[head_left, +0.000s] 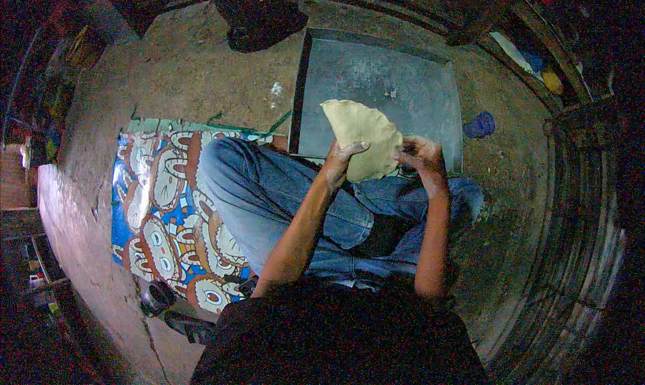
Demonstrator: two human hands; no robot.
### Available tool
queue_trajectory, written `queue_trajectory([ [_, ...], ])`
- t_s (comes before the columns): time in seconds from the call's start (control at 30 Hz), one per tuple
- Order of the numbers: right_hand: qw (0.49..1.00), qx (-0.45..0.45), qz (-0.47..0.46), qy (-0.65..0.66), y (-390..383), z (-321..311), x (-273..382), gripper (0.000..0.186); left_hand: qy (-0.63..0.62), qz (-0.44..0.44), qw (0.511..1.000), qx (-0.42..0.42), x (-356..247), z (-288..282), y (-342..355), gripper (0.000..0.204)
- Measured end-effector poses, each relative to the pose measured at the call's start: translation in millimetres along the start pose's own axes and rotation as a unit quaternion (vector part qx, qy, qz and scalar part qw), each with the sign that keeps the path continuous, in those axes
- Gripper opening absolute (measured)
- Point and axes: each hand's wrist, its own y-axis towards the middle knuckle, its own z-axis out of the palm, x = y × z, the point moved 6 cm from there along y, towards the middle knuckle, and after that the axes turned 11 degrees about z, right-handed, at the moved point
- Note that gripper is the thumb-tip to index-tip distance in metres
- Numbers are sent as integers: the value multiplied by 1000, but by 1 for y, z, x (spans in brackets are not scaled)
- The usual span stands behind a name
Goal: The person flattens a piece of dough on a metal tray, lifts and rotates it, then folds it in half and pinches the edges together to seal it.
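A pale, semicircular piece of folded dough (pixel 359 133) with a rippled curved edge is held up over my legs and the near part of a shallow grey metal tray (pixel 369 56). My left hand (pixel 339 160) grips it at the lower left, thumb lying over its front and the other fingers hidden behind. My right hand (pixel 423 162) is at the right edge of the dough, fingers bent and pinched on the rim, slightly blurred. Pale powder shows on my fingers. My jeans-clad legs (pixel 248 203) are crossed beneath both hands.
A cartoon-printed mat (pixel 154 190) lies at my left, with dark footwear (pixel 158 297) near its lower corner. A blue plastic cup (pixel 478 124) stands right of the tray on the concrete floor (pixel 181 69). A dark bundle (pixel 255 19) lies beyond the tray; wooden framing (pixel 537 62) borders the right.
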Motion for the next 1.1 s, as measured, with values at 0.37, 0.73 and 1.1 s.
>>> queue_trajectory([
  [0.37, 990, -9, -44, -135, 11, -9, 6, 39, 14, -10, 1000, 18, -1, 3, 1, 68],
  [0.73, 996, 50, 6, -73, 15, -6, 37, 39, 38, 8, 998, 55, 3, 1, 2, 60],
  [1.1, 993, 86, -6, -77, 12, -6, 54, 45, 30, -5, 998, 57, 5, 4, 0, 59],
])
